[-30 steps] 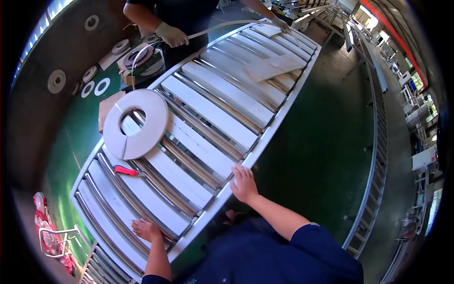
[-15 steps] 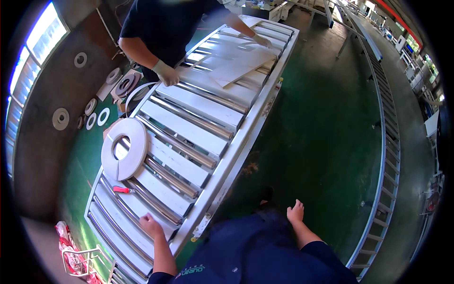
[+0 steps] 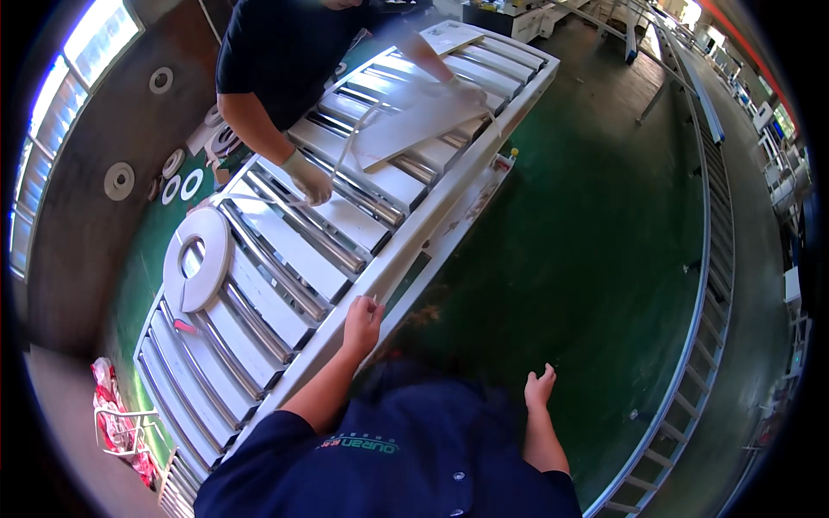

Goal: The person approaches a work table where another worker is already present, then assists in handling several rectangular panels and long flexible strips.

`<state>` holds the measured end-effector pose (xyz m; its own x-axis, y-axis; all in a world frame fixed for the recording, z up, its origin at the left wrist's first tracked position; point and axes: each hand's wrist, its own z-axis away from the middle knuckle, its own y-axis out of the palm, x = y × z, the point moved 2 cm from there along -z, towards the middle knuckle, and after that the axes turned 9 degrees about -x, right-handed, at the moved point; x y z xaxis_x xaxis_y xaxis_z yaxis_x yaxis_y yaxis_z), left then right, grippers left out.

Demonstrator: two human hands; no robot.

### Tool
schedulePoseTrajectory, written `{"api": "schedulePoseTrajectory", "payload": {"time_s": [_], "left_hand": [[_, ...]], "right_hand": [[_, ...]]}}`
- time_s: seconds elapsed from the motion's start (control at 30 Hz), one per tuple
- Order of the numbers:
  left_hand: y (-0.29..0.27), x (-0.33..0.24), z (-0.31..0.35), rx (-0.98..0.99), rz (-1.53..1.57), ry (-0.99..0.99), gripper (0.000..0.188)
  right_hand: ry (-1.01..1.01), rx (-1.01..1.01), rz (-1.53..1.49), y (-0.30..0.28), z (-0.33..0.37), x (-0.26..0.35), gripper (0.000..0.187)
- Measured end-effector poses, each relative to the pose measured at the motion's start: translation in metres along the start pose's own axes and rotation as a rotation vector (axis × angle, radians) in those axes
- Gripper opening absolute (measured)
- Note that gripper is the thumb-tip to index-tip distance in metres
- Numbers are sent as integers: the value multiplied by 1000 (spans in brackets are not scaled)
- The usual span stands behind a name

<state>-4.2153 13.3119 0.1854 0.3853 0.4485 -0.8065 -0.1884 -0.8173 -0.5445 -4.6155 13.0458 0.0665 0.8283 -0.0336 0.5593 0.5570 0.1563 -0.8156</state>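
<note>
My left hand (image 3: 363, 325) is over the near side rail of the roller conveyor (image 3: 393, 274), its fingers curled together. A tiny pale bit shows at its fingertips, too small to make out. Off to the right, above the green floor, my right hand (image 3: 540, 388) has its fingers apart and holds nothing. A big white roll of banding (image 3: 210, 274) lies flat on the rollers, left of my left hand. Beside the roll rests a red-handled tool (image 3: 185, 326), its far end blurred.
Across the conveyor, a co-worker's gloved hand (image 3: 309, 178) holds a narrow white strip (image 3: 350, 155); the other glove rests by a white panel (image 3: 423, 126). More rolls (image 3: 192, 183) lie on the floor at left. A long roller track (image 3: 704, 319) runs along the right.
My left hand has moved right and forward, from over the rollers to the near rail. The co-worker's nearer glove has come closer with the strip. The view has shifted.
</note>
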Motion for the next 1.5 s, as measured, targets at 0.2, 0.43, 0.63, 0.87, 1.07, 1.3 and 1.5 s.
{"api": "schedulePoseTrajectory", "payload": {"time_s": [0.2,0.43,0.63,0.87,1.07,1.3,1.5], "left_hand": [[46,-15,-56,41,-23,-67,21],[113,-30,-140,-26,29,-189,23],[139,-36,-232,-155,48,-271,26],[127,-20,-283,-335,64,-411,24],[127,-4,-263,-499,60,-590,25],[150,-16,-247,-734,184,-788,27],[175,-47,-260,-811,126,-766,23]], "right_hand": [[93,25,84,15,-38,-17,56],[81,98,110,44,-122,7,59],[-133,95,29,56,-250,118,58],[-296,208,-193,99,-333,320,55],[-470,421,-312,142,-364,465,52],[-747,572,-400,186,-411,557,50],[-749,681,-441,207,-442,615,48]]}}
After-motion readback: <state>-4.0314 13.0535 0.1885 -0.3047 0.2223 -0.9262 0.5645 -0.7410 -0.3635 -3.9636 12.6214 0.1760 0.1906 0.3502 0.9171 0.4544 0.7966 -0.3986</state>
